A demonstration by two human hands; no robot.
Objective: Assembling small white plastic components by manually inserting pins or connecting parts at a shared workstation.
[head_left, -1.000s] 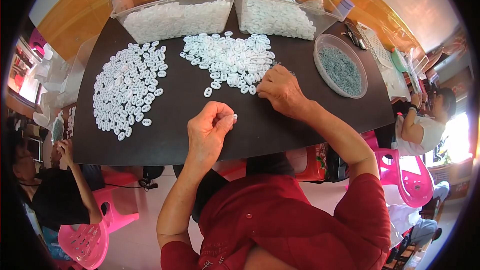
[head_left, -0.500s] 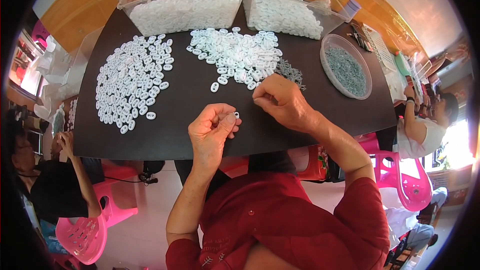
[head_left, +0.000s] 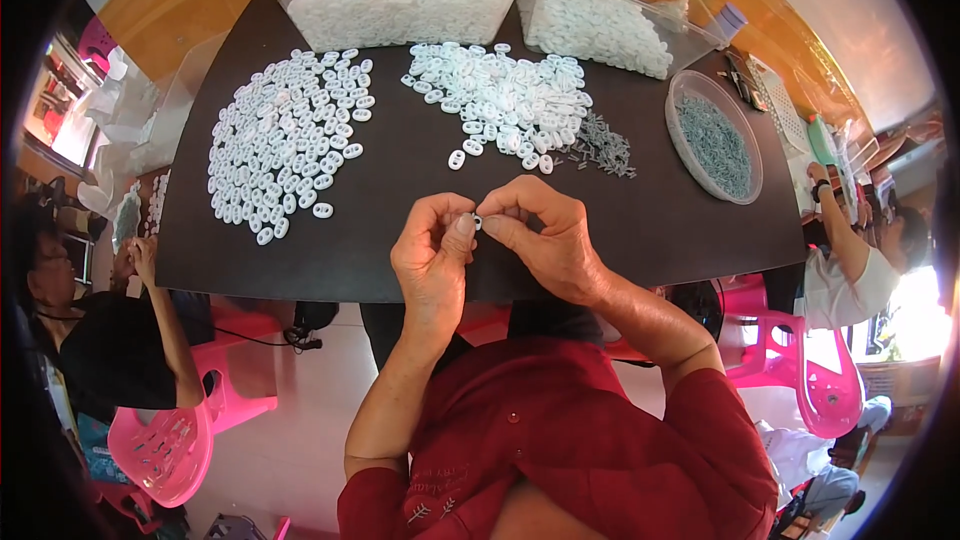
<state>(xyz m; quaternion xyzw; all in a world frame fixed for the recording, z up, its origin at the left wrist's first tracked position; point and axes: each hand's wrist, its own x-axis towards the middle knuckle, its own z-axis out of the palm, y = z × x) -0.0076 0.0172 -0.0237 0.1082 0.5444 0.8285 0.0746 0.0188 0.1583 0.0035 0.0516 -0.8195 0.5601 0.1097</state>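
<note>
My left hand (head_left: 435,250) pinches a small white oval piece (head_left: 477,224) with a dark hole showing, just above the table's near edge. My right hand (head_left: 550,240) meets it there, thumb and forefinger closed at the piece's side; whatever lies between those fingertips is too small to see. Beyond the hands lies a middle heap of white two-holed ovals (head_left: 510,100). Small grey pins (head_left: 606,147) are scattered against that heap's right side. A separate spread of white ovals (head_left: 285,130) covers the left of the table.
Two clear bins (head_left: 400,45), (head_left: 600,58) full of white pieces stand along the dark table's (head_left: 400,175) back. At right sits a round clear tub (head_left: 742,198) of grey pins. People work at left and right, near pink plastic stools (head_left: 165,450), (head_left: 832,380).
My right hand has come left and down from beside the middle heap to meet my left hand at the white piece. The view has shifted slightly.
</note>
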